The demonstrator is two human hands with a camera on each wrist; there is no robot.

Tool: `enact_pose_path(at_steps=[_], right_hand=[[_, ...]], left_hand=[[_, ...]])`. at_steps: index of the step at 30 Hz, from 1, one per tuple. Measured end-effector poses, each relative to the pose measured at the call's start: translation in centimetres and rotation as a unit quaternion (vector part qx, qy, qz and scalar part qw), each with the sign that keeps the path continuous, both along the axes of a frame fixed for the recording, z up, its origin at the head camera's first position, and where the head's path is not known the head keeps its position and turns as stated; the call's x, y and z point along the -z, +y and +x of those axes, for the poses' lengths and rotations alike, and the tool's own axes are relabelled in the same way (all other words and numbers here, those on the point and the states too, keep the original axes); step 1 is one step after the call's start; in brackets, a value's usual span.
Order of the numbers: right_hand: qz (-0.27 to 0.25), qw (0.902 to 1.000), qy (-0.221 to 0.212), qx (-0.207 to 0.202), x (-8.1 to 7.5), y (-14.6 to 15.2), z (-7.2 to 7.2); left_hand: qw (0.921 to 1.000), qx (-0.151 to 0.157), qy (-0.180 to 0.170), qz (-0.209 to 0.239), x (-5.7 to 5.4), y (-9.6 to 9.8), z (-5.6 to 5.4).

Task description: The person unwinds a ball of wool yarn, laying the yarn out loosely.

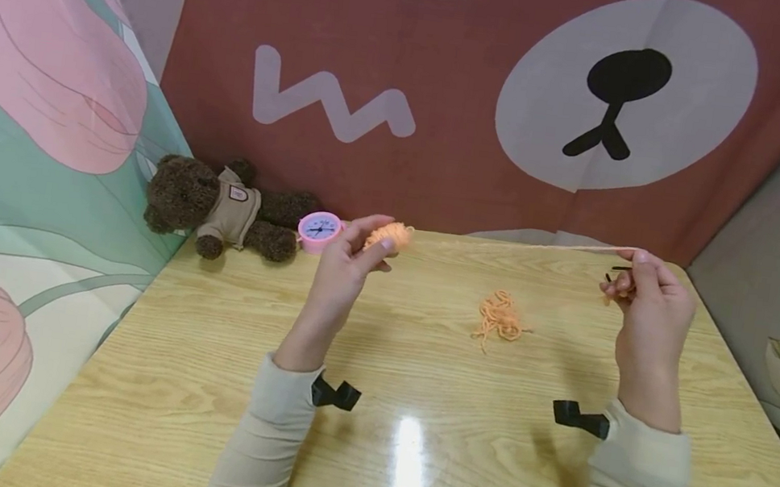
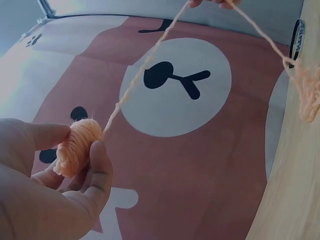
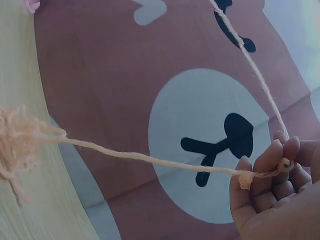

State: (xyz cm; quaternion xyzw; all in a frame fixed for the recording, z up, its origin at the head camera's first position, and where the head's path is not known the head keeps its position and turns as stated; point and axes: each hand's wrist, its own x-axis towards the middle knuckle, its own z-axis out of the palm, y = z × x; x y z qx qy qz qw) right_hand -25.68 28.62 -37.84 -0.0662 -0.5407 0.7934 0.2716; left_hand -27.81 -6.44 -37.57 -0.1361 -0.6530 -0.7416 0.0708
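My left hand (image 1: 351, 259) pinches a small wound ball of orange yarn (image 1: 389, 236) between thumb and fingers; its wrapped strands show in the left wrist view (image 2: 80, 146). A strand of yarn (image 1: 564, 249) runs taut from the ball across to my right hand (image 1: 655, 309), raised above the table's right side. That hand pinches the strand between thumb and forefinger, and the yarn passes on through its curled fingers (image 3: 287, 187). From there it leads down to a loose tangle of orange yarn (image 1: 500, 318), which lies on the table between the hands.
A brown teddy bear (image 1: 226, 209) in a beige shirt lies at the table's back left, beside a pink clock (image 1: 320, 231). Something thin and black (image 1: 621, 269) shows partly behind the right hand. A printed cloth (image 1: 449, 121) hangs behind the wooden table (image 1: 194, 414).
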Motion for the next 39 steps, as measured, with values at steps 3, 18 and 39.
enact_pose_path(at_steps=[3, 18, 39], right_hand=[[-0.017, 0.9999, 0.003, 0.001, 0.0, 0.5, 0.0], [0.058, 0.9938, -0.093, -0.018, 0.6, 0.7, -0.2], [0.428, 0.8796, -0.100, -0.181, 2.0, -5.4, -0.8]], left_hand=[[0.9997, -0.006, -0.005, 0.022, -0.1, -0.4, -0.1], [0.9984, -0.003, -0.010, 0.056, -0.3, -0.5, 0.1], [0.9959, 0.087, -0.002, 0.023, -0.3, 1.2, 1.1]])
